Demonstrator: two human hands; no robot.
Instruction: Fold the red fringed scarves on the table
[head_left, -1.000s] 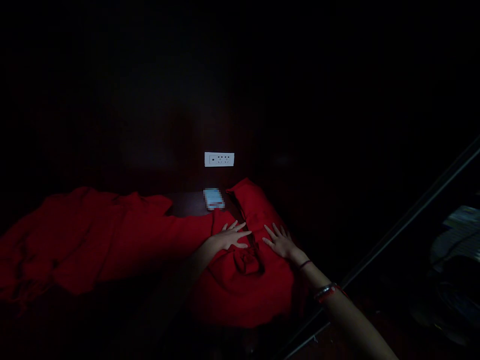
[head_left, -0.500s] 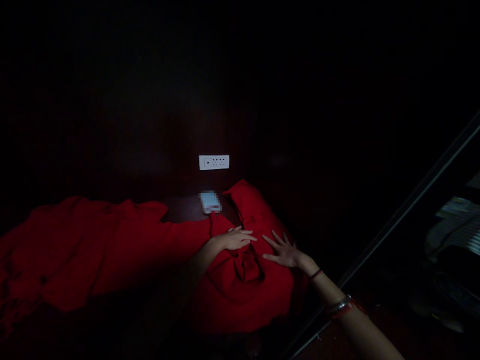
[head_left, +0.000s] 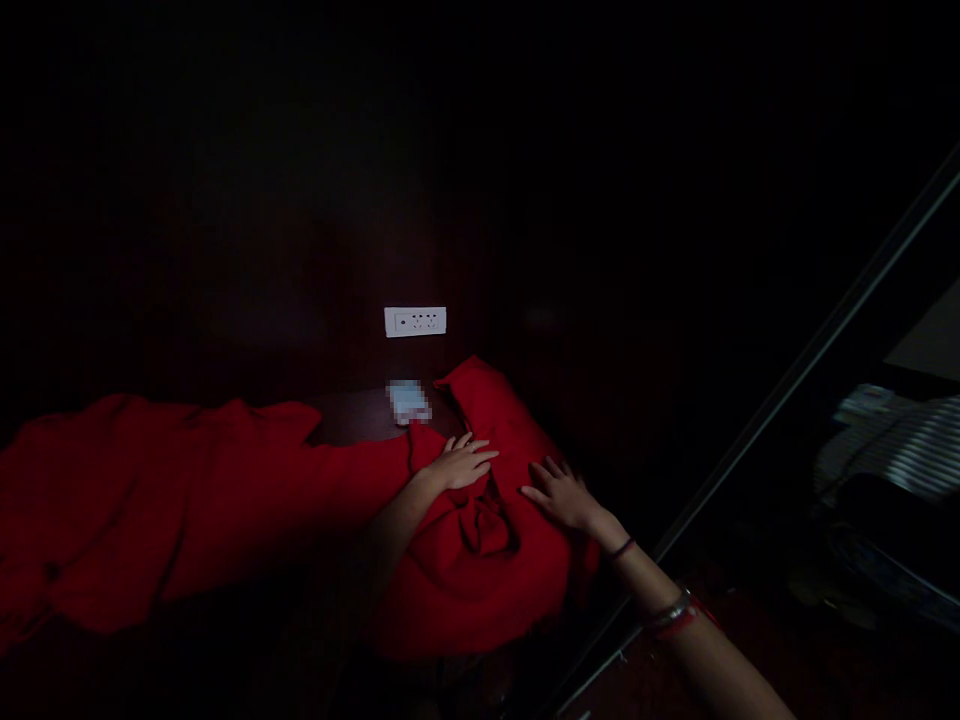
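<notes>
Just beyond my left grip [head_left: 459, 465], a small pale blurred object [head_left: 409, 401] lies on a dark tabletop [head_left: 352, 420]. Farther beyond it, a white socket plate [head_left: 415, 321] sits on the dark wall. A slanted metal rail [head_left: 787, 400] runs along the outer side of my right grip [head_left: 561, 495]. Both grips lie flat, palms down and fingers apart, clasping nothing. They rest on the red cloth [head_left: 225, 480], which bunches into folds between them and spreads far out past my left grip.
</notes>
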